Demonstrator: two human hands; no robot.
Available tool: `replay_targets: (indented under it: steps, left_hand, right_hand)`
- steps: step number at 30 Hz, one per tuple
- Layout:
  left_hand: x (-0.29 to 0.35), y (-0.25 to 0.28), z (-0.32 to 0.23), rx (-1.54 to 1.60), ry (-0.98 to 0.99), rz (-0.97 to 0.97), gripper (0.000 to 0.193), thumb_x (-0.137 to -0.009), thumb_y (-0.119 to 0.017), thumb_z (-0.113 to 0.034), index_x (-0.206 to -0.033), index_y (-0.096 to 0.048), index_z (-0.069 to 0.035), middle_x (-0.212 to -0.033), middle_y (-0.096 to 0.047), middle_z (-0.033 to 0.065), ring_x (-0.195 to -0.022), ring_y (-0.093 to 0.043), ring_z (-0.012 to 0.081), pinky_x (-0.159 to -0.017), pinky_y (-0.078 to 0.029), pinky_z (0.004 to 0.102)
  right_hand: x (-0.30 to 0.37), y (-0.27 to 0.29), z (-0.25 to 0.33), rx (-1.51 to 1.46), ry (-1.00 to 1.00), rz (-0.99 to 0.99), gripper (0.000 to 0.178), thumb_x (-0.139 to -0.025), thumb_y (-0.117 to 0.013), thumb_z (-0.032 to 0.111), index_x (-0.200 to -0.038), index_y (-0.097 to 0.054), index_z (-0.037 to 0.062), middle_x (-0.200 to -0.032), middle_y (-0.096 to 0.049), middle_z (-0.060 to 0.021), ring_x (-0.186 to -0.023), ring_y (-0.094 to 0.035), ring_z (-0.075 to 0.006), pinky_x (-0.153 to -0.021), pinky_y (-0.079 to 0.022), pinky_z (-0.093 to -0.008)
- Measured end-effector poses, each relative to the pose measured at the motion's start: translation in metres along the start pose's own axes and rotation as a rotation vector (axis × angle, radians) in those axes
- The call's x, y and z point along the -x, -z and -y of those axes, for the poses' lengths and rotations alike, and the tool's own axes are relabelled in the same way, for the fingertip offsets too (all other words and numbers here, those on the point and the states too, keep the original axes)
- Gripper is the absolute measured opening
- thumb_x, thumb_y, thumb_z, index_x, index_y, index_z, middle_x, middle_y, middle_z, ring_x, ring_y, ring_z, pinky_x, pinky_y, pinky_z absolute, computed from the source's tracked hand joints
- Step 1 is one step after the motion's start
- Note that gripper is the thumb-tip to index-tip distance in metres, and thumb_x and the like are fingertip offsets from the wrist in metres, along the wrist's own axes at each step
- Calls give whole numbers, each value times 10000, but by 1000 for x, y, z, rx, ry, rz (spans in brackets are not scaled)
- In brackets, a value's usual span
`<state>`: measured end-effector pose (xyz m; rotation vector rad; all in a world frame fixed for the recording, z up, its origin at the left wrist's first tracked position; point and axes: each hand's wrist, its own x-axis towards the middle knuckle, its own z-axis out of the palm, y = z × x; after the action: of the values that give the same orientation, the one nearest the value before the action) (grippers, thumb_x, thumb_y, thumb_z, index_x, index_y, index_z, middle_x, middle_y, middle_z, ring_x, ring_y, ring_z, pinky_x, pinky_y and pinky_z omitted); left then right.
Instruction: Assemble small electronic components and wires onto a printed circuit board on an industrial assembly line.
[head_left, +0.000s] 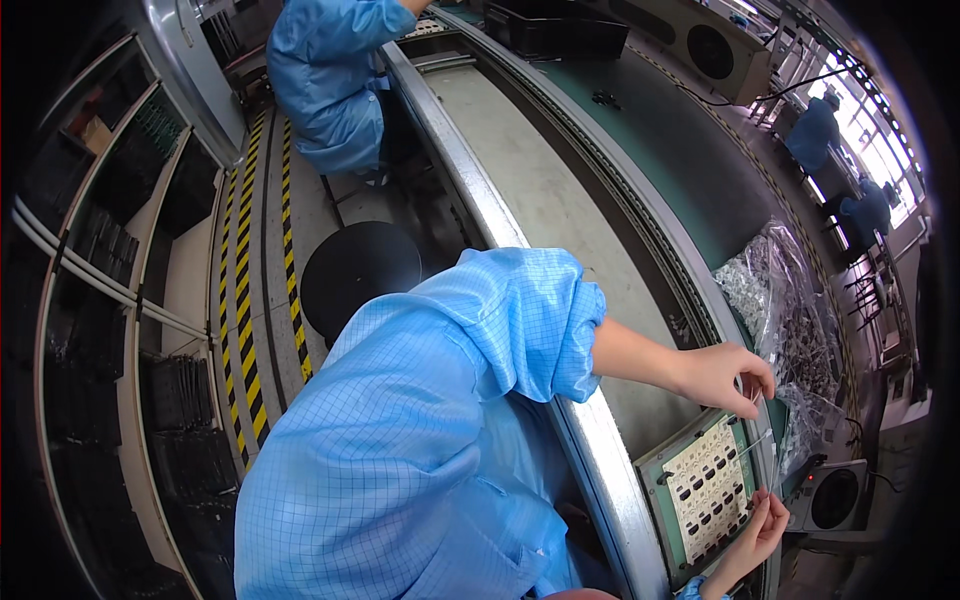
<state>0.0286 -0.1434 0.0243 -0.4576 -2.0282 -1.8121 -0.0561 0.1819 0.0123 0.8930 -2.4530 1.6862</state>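
Observation:
My left hand (728, 378) is stretched across the conveyor, thumb and fingertips pinched above the far rail. Closer in at the lower right, my right hand (758, 535) has its fingertips drawn together beside a circuit board panel. Thin, pale, see-through material shows near both sets of fingertips; its kind is not clear. The cream circuit board panel (708, 487), with rows of black parts, lies in a green carrier frame (657, 503) on the conveyor (615, 400). Neither hand touches the panel's middle.
Clear plastic bags (785, 300) of small parts lie beyond the rail, near a fan unit (838, 498). A co-worker in blue (325, 85) sits farther along the metal rail (470, 190). A round black stool (360, 275) and racks (130, 300) stand left.

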Motion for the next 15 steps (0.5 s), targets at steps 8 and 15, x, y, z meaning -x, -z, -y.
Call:
replay_targets:
  steps: [8, 15]
  left_hand:
    - [-1, -3, 4, -26, -118, -24, 180, -936, -608, -132, -1025, -701, -7, -840, -752, 72, -764, -717, 160, -726, -541, 309]
    - [-6, -3, 6, -165, -196, 3, 106, -968, -565, -111, -999, -509, -27, -790, -702, 82, -736, -695, 273, -650, -515, 375]
  right_hand:
    - [4, 20, 48, 185, -101, -185, 172, -996, -647, 115, -1093, -647, -27, -1051, -689, -107, -965, -636, -179, -880, -510, -309]
    - [21, 44, 19, -188, -407, -186, 233, -996, -650, 194, -1112, -655, -8, -1124, -714, -137, -1023, -668, -214, -885, -524, -353]
